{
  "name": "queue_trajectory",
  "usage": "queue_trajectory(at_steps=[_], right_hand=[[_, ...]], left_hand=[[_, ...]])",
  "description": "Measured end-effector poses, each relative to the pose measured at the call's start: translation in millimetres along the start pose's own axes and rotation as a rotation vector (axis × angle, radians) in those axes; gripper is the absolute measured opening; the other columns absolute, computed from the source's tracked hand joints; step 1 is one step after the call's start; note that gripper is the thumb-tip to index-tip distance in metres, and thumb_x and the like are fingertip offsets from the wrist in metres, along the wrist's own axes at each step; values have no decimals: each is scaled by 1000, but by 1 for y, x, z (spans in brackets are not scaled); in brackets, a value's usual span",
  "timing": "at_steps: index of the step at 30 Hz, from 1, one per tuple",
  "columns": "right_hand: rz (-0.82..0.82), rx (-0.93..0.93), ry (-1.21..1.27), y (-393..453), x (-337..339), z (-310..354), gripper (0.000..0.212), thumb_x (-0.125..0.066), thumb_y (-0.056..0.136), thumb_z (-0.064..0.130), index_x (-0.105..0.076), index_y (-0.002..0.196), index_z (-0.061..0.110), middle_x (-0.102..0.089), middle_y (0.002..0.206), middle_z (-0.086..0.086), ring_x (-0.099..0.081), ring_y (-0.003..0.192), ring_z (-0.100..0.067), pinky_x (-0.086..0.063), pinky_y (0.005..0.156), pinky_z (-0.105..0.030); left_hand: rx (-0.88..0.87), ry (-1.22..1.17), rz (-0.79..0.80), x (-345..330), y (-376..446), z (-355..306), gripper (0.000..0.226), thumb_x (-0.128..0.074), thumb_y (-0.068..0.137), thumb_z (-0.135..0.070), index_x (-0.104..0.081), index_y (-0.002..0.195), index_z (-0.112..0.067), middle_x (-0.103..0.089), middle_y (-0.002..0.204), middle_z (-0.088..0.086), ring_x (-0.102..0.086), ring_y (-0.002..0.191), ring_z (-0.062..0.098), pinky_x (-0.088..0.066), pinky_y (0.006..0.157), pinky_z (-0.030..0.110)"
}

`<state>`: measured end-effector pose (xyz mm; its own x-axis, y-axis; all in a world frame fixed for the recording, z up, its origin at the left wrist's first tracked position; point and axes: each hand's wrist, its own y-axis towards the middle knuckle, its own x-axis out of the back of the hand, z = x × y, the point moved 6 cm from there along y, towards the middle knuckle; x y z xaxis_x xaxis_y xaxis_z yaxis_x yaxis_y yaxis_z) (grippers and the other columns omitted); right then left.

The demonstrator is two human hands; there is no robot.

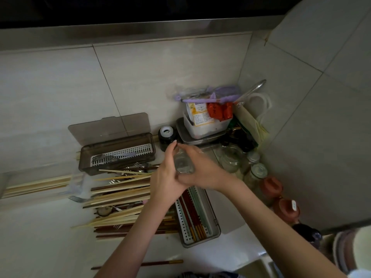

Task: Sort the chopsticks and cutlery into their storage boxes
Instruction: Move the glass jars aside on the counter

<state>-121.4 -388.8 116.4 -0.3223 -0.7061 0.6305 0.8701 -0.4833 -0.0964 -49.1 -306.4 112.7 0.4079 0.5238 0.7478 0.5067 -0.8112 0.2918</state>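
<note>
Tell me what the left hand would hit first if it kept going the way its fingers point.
The left hand, holding the clear glass jar together with the right hand, points up toward the back wall. First in that line is probably the dark round container just beyond its fingertips, though depth is unclear.

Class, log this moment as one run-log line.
hands: both hands hold clear jar | pile of chopsticks unsorted | grey box open
</note>
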Motion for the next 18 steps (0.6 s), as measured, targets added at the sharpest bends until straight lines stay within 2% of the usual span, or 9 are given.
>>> queue_trajectory(at_steps=[3, 7, 9, 12, 14, 16, 17, 18], right_hand=[[-136, 2, 78, -2, 1, -3, 79, -78, 71, 27, -36, 138, 24, -46, 132, 0, -47, 120, -11, -39, 98, -22], [-67, 43, 102, -5, 11, 0, 88, -83, 67, 22, -35, 141, 25, -47, 132, 4, -40, 125, -8, -35, 105, -23], [-84, 64, 57, -4, 17, 2, 87, -86, 64, 24, -39, 138, 24, -51, 125, 6, -42, 121, -10, -37, 103, -26], [-233, 64, 13, -4, 29, 5, 80, -87, 56, 39, -51, 125, 22, -58, 115, 4, -53, 109, -12, -46, 95, -33], [-374, 54, 69, -9, 41, 5, 74, -87, 54, 42, -56, 118, 22, -62, 109, 5, -58, 102, -4, -50, 90, -26], [-529, 45, 153, -20, 60, 3, 62, -88, 60, 32, -55, 112, 24, -62, 102, 13, -57, 94, 11, -46, 82, -9], [-615, 31, 176, -28, 74, 2, 59, -87, 63, 30, -53, 112, 25, -60, 101, 18, -55, 92, 15, -44, 79, -5], [-692, -7, 186, -35, 89, -2, 58, -86, 65, 30, -51, 112, 27, -59, 101, 20, -56, 93, 14, -44, 79, -7]], left_hand=[[24, -42, -30, 6, 4, 5, 99, -80, 66, -34, -19, 142, -18, -61, 123, 3, -67, 88, 23, -44, 64, 21], [-15, -93, -50, 13, 4, 6, 104, -84, 60, -34, -22, 141, -14, -57, 129, 5, -65, 98, 26, -44, 74, 22], [-41, -148, -49, 14, 4, 4, 105, -86, 57, -34, -22, 140, -18, -54, 133, 2, -62, 105, 23, -43, 82, 22], [-55, -337, -88, 11, 5, 3, 101, -88, 55, -32, -24, 133, -28, -53, 131, -2, -56, 116, 13, -46, 95, 26], [-78, -444, -166, 10, 4, 2, 90, -87, 57, -30, -31, 128, -23, -51, 127, -2, -52, 119, 9, -43, 99, 23], [-55, -375, -188, 5, 5, 7, 79, -82, 65, -33, -36, 127, -13, -51, 127, 1, -53, 116, 8, -43, 97, 17], [-7, -262, -168, 1, 6, 14, 74, -78, 69, -36, -38, 126, -11, -52, 126, 2, -56, 110, 9, -46, 88, 15], [60, -131, -126, -3, 4, 25, 69, -74, 73, -39, -40, 126, -11, -54, 122, 3, -59, 99, 10, -48, 76, 15]])
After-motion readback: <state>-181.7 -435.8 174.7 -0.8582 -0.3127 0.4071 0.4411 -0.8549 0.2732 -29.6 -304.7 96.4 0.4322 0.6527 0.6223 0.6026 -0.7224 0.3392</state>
